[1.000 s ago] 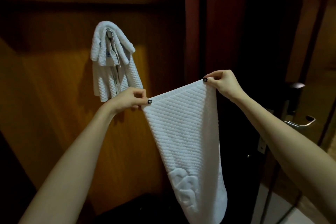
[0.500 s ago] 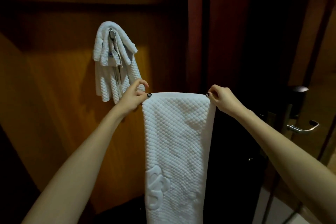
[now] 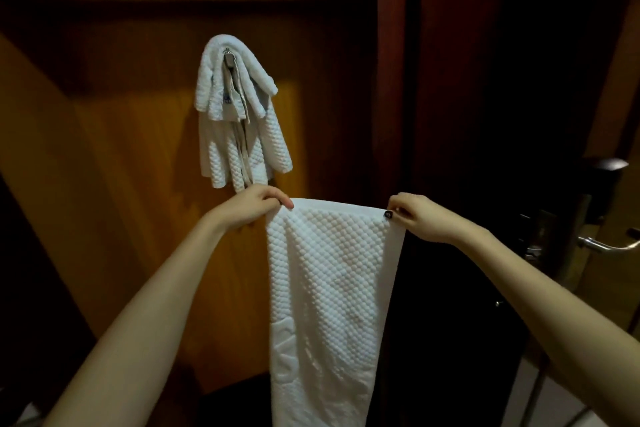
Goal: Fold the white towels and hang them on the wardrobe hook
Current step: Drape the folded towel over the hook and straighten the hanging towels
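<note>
While both hands pinch its top corners, left (image 3: 254,204) and right (image 3: 415,217), the waffle-textured white towel (image 3: 329,288) hangs flat.

Nubbly matt cloth towel (image 3: 329,274), smooth wood panel (image 3: 138,184)

Left hand (image 3: 251,204): raised ahead at mid-frame, knuckles up, fingers curled down and pinched closed on the top left corner of the white waffle-textured towel (image 3: 329,288). Left forearm: bare, extended from the lower left edge, angled up and to the right.

Right hand (image 3: 417,217): level with the left and well apart from it, pinched closed on the top right corner; thumb with dark-painted nail on the front face. Right forearm: bare, extended from the lower right edge.
</note>
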`<action>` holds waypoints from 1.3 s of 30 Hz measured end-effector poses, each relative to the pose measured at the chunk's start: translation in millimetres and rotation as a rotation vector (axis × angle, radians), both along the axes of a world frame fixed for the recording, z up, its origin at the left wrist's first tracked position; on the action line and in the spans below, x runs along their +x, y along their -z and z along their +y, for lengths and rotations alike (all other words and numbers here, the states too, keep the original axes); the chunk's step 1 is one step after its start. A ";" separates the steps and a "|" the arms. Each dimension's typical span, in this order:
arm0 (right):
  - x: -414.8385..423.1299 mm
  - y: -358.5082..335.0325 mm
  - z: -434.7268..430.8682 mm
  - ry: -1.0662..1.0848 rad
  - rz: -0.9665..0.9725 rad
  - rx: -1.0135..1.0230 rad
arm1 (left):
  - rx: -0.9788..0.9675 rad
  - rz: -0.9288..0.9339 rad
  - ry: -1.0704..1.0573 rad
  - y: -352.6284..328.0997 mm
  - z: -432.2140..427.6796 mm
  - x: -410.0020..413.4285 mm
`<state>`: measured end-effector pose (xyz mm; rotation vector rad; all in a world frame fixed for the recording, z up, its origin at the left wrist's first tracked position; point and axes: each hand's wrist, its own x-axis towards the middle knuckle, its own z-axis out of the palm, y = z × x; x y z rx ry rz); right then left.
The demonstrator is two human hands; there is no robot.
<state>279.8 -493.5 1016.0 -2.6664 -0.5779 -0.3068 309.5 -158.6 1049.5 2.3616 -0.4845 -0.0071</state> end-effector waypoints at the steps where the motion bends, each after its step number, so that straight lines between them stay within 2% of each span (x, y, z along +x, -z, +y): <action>1: -2.1 2.8 0.9 -0.002 -0.006 0.039 | -0.013 -0.017 0.008 0.5 0.6 -3.1; 4: -6.3 4.6 4.4 0.003 -0.038 0.177 | -0.116 -0.087 -0.022 1.9 -0.3 -9.5; 8: -21.2 -12.4 12.5 -0.185 0.106 0.583 | -0.364 -0.171 -0.130 4.7 -8.3 -17.4; 10: -28.9 -18.8 20.3 -0.228 0.160 0.633 | -0.525 -0.195 -0.153 7.4 -18.3 -22.5; 13: -35.9 -26.7 38.0 -0.259 0.189 0.684 | -0.610 -0.234 -0.142 9.2 -40.5 -28.2; 18: -43.4 -43.1 56.8 -0.332 0.243 0.624 | -0.633 -0.276 -0.053 2.7 -64.4 -32.4; 20: -46.4 -47.5 61.1 -0.318 0.134 0.661 | -0.657 -0.273 0.001 1.1 -67.7 -34.1; 22: -48.2 -50.5 65.1 -0.278 -0.057 0.665 | -0.672 -0.252 0.083 -0.8 -69.9 -36.7; 24: -48.3 -52.3 68.0 -0.237 -0.238 0.586 | -0.708 -0.189 0.161 -4.1 -72.3 -40.2; 26: -48.0 -55.2 69.3 -0.208 -0.323 0.516 | -0.751 -0.145 0.200 -6.0 -73.2 -42.8; 30: -50.5 -59.7 72.4 -0.213 -0.339 0.422 | -0.839 -0.095 0.213 -6.8 -73.7 -49.4; 35: -56.0 -69.6 73.0 -0.226 -0.302 0.472 | -1.049 0.052 0.290 -12.0 -75.5 -57.5; 39: -55.7 -66.2 78.0 -0.181 -0.335 0.461 | -1.007 -0.039 0.247 -14.0 -76.3 -61.2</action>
